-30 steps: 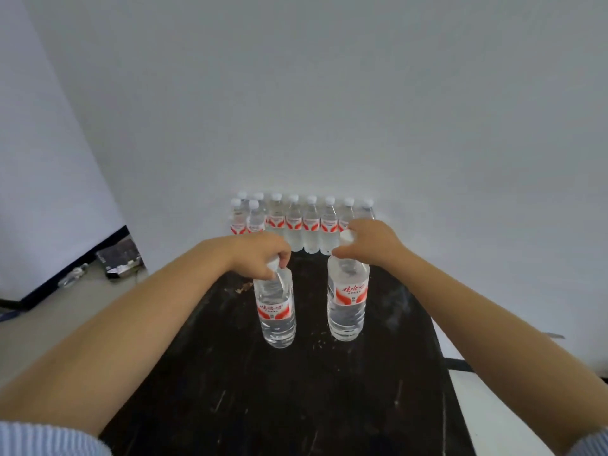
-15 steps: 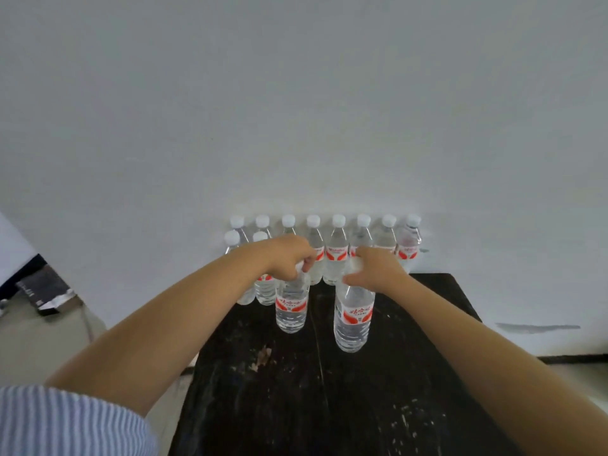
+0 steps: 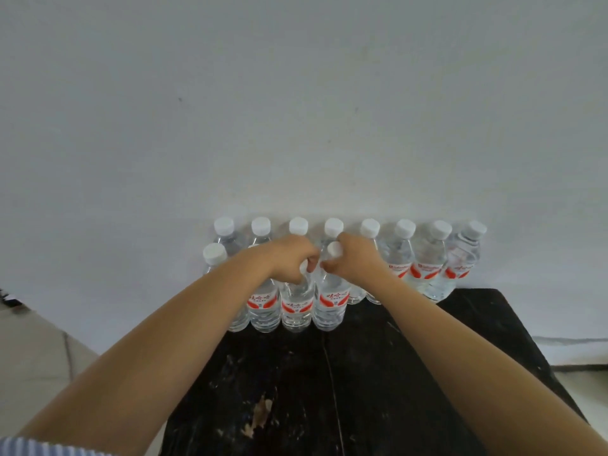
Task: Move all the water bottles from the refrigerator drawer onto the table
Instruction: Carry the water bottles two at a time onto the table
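Note:
Two clear water bottles with white caps and red labels stand side by side on the black table (image 3: 378, 390), in front of a back row of several bottles (image 3: 427, 271) along the white wall. My left hand (image 3: 289, 261) grips the neck of the left bottle (image 3: 296, 307). My right hand (image 3: 355, 261) grips the neck of the right bottle (image 3: 330, 304), whose cap shows beside my fingers. Both bottles sit next to two more front-row bottles (image 3: 263, 307) at the left. The refrigerator drawer is out of view.
The white wall (image 3: 296, 126) rises directly behind the back row. Pale floor (image 3: 39, 350) lies left of the table, and more floor shows at the right past the table's edge. The near part of the black tabletop is scuffed with light marks.
Both hands have carried their bottles away from me toward the wall and closer together, into the front row. The view has tilted and shifted right.

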A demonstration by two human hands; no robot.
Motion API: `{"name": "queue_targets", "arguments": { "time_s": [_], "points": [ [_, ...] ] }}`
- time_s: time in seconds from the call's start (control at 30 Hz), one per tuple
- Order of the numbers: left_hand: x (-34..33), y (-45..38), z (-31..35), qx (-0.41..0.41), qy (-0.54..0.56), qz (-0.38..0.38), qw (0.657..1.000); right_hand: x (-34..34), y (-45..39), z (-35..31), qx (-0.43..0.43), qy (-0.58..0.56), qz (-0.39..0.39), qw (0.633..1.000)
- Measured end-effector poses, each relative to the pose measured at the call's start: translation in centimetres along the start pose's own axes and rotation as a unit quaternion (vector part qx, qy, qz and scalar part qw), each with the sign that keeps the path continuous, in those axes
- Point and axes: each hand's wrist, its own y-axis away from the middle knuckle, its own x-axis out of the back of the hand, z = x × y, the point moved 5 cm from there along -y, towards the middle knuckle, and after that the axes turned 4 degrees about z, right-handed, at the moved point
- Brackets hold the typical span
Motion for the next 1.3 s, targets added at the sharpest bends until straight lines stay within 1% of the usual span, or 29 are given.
{"name": "queue_targets", "arguments": {
  "time_s": [0.1, 0.2, 0.33, 0.47, 0.53, 0.63, 0.77, 0.9, 1.03, 1.17, 1.3],
  "points": [
    [-0.2, -0.7, -0.7, 0.009, 0.016, 0.014, 1.0, -0.9, -0.2, 0.3, 0.014, -0.011, 0.022, 1.0],
    [-0.4, -1.0, -1.0, 0.03, 0.021, 0.032, 0.999, -1.5, 0.2, 0.8, 0.002, -0.028, 0.04, 0.999],
    [-0.5, -0.4, -0.5, 0.055, 0.006, 0.04, 0.998, -1.8, 0.7, 1.2, -0.016, -0.069, 0.03, 0.997],
    [-0.2, 1.7, 1.1, 0.089, -0.035, 0.062, 0.993, -0.5, 2.7, 1.6, -0.012, -0.003, -0.022, 1.0],
    [0.7, 3.3, 2.0, 0.114, -0.061, 0.08, 0.988, 1.2, 4.1, 1.7, -0.007, 0.025, -0.028, 0.999],
    [2.9, 6.0, 4.2, 0.145, -0.108, 0.108, 0.977, 4.6, 6.6, 1.3, 0.014, 0.073, 0.001, 0.997],
    [5.3, 9.1, 8.9, 0.147, -0.162, 0.099, 0.971, 9.7, 11.4, 0.5, 0.018, 0.107, 0.045, 0.993],
    [6.9, 12.1, 15.7, 0.092, -0.193, 0.136, 0.967, 14.6, 18.3, 1.3, -0.003, 0.133, 0.094, 0.987],
    [6.5, 14.9, 24.0, -0.016, -0.201, 0.154, 0.967, 18.5, 27.7, 4.1, -0.083, 0.142, 0.151, 0.975],
    [4.2, 17.0, 34.4, -0.136, -0.204, 0.142, 0.959, 21.8, 38.8, 7.7, -0.158, 0.169, 0.188, 0.954],
    [1.3, 19.1, 47.1, -0.246, -0.193, 0.129, 0.941, 25.4, 51.6, 12.4, -0.253, 0.189, 0.217, 0.924]
  ]
}}
